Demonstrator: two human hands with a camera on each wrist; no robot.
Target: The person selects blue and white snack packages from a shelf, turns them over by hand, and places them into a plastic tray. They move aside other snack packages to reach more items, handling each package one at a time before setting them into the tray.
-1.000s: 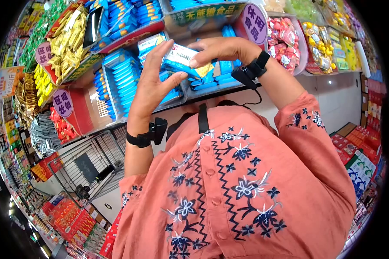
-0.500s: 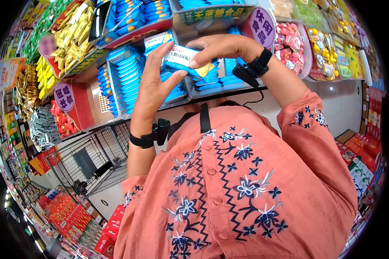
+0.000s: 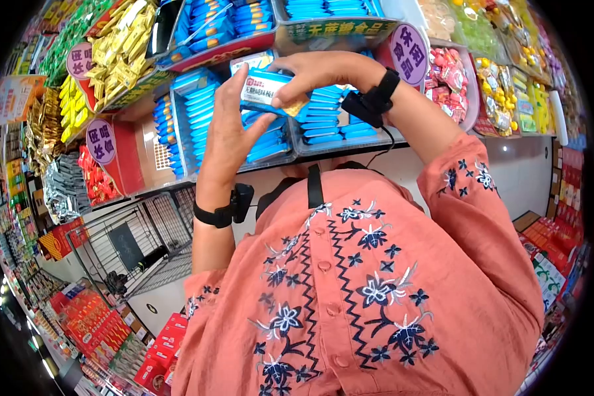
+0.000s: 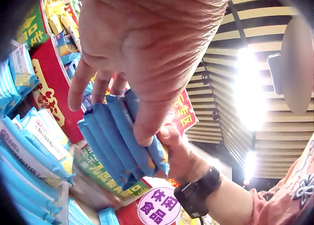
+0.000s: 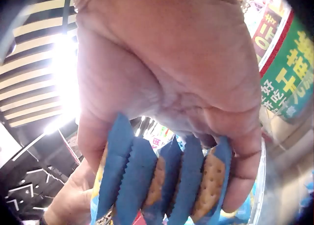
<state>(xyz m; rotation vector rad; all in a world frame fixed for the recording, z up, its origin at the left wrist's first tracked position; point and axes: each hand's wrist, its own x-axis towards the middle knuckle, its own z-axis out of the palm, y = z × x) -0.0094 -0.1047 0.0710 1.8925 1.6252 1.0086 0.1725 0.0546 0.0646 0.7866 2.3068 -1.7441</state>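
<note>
Several blue-wrapped biscuit packets, stacked face to face, are held between both hands above the trays. My right hand grips the stack, its thumb across the white label of the front packet. At the other end, my left hand has its thumb and fingers about the packets. From the left wrist, the packets stand side by side, the left thumb along the near one. In the right wrist view, crimped wrapper ends and biscuits pictured on the packs show between the right thumb and fingers.
Below the hands, clear trays hold rows of similar blue packets. Yellow-wrapped sweets lie to the left and pink packs to the right. A wire shopping cart stands at lower left.
Both hands and the held packets have shifted slightly left relative to the trays. The grip on the stack looks the same, and the head view has turned a little.
</note>
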